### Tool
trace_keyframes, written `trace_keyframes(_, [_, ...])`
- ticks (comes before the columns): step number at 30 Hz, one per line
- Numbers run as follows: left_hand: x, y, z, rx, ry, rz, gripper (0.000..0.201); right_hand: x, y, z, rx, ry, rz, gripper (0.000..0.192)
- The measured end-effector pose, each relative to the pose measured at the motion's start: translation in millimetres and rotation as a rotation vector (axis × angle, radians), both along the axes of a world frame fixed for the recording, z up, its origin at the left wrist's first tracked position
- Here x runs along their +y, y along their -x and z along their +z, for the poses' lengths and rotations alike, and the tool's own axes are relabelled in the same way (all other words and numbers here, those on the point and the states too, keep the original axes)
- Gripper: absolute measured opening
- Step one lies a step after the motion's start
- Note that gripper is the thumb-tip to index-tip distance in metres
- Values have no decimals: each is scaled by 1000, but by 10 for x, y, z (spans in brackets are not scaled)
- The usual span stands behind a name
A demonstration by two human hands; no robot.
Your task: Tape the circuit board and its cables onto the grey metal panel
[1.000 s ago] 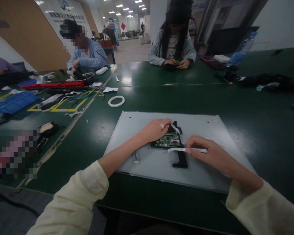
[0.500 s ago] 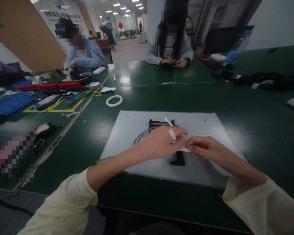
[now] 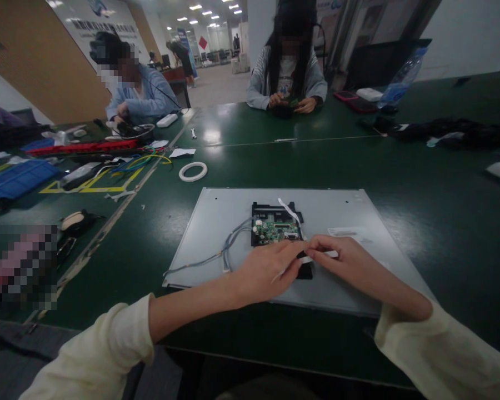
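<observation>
— Hands first: where are they against half a second ago?

— Lower and nearer the person. The left hand (image 3: 270, 269) and the right hand (image 3: 341, 261) now meet at the near edge of the board (image 3: 275, 229), fingertips almost touching. Before, they were raised over it and hid it.

— Holding what?

— Both pinch a white strip (image 3: 316, 256) between them, fingers narrow. It lies low and nearly flat now; earlier the left hand held one end up.

— And the board?

— Uncovered now, green, in its black frame, mid-way on the grey panel (image 3: 216, 222) on the green table (image 3: 420, 183). A second white ribbon (image 3: 289, 210) slants up from its far side, and grey wires (image 3: 229, 247) run off its left edge toward the panel's near left corner.

— Anything else moved?

— The tape ring (image 3: 193, 171) lies where it did, beyond the panel. Across the table a person (image 3: 289, 78) has both hands on something small.
</observation>
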State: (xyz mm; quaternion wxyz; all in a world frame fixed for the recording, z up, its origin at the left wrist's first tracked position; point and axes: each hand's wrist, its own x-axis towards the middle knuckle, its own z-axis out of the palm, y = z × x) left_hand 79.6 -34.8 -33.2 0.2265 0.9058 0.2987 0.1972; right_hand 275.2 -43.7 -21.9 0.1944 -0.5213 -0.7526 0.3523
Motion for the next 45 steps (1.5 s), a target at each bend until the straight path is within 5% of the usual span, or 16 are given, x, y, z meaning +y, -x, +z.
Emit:
trace_keyframes(26, [21, -22, -46, 50, 12, 100, 20, -85, -10, -113, -252, -226, -17, 18])
trace_keyframes(45, [40, -27, -86, 82, -44, 64, 14, -165, 8, -233, -443, -548, 45, 9])
